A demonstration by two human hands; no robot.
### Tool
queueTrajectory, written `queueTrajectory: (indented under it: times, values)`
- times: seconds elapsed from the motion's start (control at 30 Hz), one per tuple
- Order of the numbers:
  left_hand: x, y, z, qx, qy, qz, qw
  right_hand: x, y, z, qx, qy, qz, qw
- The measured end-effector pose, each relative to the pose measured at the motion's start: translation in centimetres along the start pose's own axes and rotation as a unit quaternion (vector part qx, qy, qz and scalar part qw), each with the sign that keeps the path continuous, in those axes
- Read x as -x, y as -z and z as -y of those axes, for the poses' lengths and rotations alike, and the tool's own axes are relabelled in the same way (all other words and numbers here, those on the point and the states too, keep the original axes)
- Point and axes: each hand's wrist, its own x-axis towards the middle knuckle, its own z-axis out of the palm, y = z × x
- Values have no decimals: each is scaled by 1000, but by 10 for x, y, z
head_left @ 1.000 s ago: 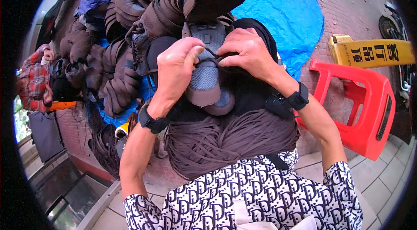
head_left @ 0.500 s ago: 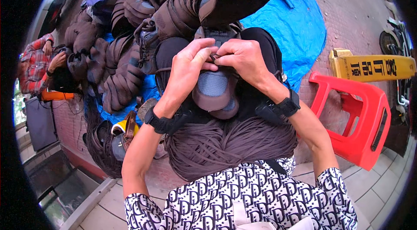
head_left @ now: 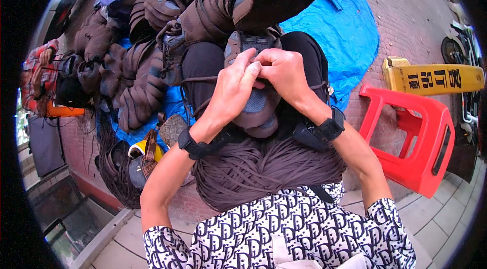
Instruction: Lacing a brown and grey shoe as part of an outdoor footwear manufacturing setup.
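A brown shoe upper with a grey-blue mesh toe rests between my knees, toe toward me. Over its lacing area, my left hand and my right hand meet with fingers pinched together. They grip a dark shoelace, mostly covered by the fingers. Thin dark cord stretches out beside my right hand, and more shows by my left wrist. A thick bundle of brown laces lies across my lap. Just beyond my knees, nested brown shoe uppers are stacked in long rows.
Blue tarp spreads under the stacks. At right are a red plastic stool and a long yellow box. To the left, a person in a red checked shirt works beside more uppers. A yellow and white object lies near my left forearm.
Both hands have drawn closer together over the upper, my left hand moving rightward. The dark bit seen between the fingertips is now covered. At left, the other person's arms have shifted.
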Motion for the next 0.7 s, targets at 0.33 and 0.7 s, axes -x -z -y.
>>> queueTrajectory:
  times: [0.33,0.7]
  values:
    - [0,9,-2,55,24,1,998,-6,5,0,-107,-80,32,990]
    - [-20,21,-2,-9,12,139,990,-29,22,7,1,177,49,983]
